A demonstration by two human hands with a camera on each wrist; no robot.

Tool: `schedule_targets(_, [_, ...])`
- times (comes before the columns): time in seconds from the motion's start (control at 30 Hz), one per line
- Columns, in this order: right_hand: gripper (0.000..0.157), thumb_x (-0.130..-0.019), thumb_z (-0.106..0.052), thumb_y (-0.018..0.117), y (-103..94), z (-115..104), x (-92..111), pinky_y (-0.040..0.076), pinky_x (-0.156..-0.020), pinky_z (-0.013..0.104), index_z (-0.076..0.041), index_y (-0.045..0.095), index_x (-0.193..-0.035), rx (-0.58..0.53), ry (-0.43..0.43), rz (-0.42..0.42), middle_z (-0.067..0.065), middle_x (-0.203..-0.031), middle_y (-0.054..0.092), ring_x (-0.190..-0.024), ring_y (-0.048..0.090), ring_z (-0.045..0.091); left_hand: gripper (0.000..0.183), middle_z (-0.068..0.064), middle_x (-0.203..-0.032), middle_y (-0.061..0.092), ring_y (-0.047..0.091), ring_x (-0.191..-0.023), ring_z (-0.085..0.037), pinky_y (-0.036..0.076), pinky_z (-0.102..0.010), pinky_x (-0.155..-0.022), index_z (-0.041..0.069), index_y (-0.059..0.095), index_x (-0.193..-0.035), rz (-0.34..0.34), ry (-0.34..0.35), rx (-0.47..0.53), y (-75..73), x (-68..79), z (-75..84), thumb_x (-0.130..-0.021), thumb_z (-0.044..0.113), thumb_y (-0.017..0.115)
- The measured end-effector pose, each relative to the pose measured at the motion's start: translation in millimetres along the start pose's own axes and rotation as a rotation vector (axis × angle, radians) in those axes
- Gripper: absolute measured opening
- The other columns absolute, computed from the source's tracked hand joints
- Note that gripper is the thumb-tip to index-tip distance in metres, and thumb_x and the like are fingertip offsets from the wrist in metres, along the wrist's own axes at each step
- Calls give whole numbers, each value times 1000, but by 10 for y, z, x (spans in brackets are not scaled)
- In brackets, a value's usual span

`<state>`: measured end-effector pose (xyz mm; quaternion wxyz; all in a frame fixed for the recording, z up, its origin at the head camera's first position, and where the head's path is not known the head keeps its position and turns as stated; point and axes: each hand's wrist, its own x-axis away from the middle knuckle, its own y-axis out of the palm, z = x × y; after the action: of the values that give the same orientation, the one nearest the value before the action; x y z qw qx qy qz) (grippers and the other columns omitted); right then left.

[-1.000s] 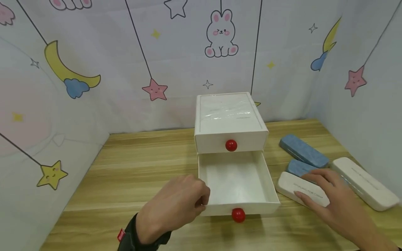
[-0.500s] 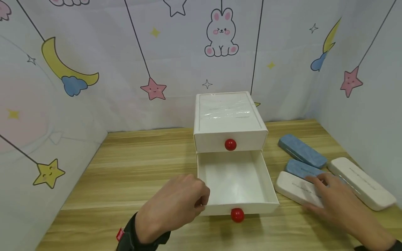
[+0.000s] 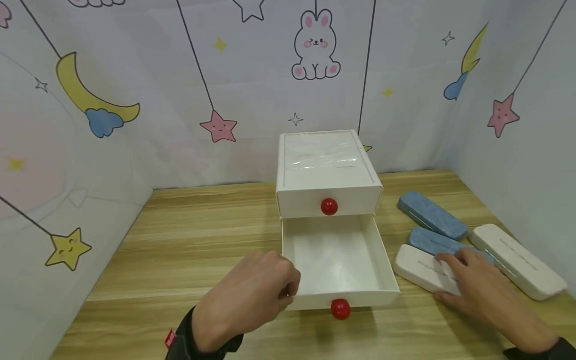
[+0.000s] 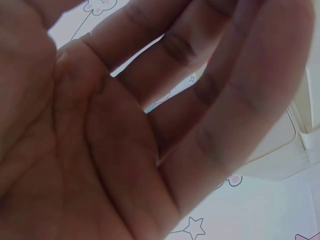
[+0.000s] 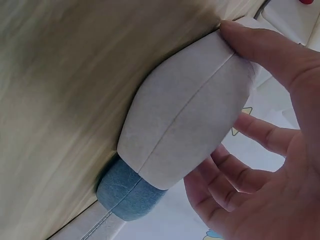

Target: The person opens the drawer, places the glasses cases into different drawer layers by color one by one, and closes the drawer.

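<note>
In the head view, my right hand (image 3: pixel 488 290) grips a white glasses case (image 3: pixel 425 270) lying on the table. The right wrist view shows the thumb on one edge of this case (image 5: pixel 185 105) and fingers along the other. A blue glasses case (image 3: pixel 434 241) lies just behind it. My left hand (image 3: pixel 252 295) is at the left front corner of a pulled-out white drawer (image 3: pixel 366 298), fingers loosely curled. In the left wrist view, the palm and bent fingers of this hand (image 4: pixel 125 135) hold nothing visible; some fingertips are out of sight.
The drawer belongs to a white two-drawer box (image 3: pixel 328 160) with red knobs; its upper drawer (image 3: pixel 301 204) is pushed in. Another blue case (image 3: pixel 432 215) and a longer white case (image 3: pixel 517 262) lie to the right. Patterned cloth walls (image 3: pixel 256 75) enclose the wooden table (image 3: pixel 193 225).
My right hand has settled from above the white case onto it, with thumb and fingers closing in at its edges. The left hand stays at the drawer's corner. The view shifts slightly.
</note>
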<state>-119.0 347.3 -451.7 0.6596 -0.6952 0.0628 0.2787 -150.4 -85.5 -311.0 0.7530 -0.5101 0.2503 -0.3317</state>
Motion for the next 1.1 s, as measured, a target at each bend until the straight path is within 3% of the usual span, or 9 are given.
schedule_targets(0.27, [80, -49, -37, 98, -6, -23, 1, 48, -68, 54, -3, 64, -112, -16, 81, -62, 19, -97, 62, -87, 61, 37, 32, 12, -58, 49, 40, -55, 0, 35, -16, -49, 18, 63, -63, -10, -9, 19, -9, -1, 10, -82, -5, 71])
schedule_targets(0.5, [78, -52, -40, 97, -32, -32, 15, 45, -62, 39, -10, 65, -117, -31, 88, -99, 12, -92, 58, -80, 54, 22, 30, 12, -58, 50, 40, -55, -1, 36, -17, -49, 18, 65, -64, -15, -12, 21, -9, -3, 13, -82, -5, 72])
schedule_targets(0.63, [78, -53, -40, 97, -32, -32, 18, 45, -62, 39, -12, 65, -119, -49, 91, -116, 12, -94, 58, -80, 54, 21, 28, 12, -59, 52, 42, -55, -1, 38, -17, -50, 17, 67, -66, -24, -20, 19, -12, -6, 17, -83, -5, 73])
schedule_targets(0.9, [75, -56, -38, 97, -45, -57, 20, 51, -77, 55, -12, 65, -119, -66, 85, -129, 14, -101, 66, -97, 63, 37, 29, 13, -59, 52, 42, -55, -1, 38, -17, -50, 17, 66, -65, -25, -26, 13, -14, -2, 24, -83, -4, 72])
schedule_targets(1.1, [73, -58, -37, 97, -67, -55, 10, 49, -81, 57, -13, 66, -119, -84, 96, -118, 16, -107, 68, -104, 61, 42, 31, 13, -58, 50, 40, -55, 0, 36, -16, -49, 18, 63, -64, -15, -12, 15, -10, 4, 16, -82, -6, 70])
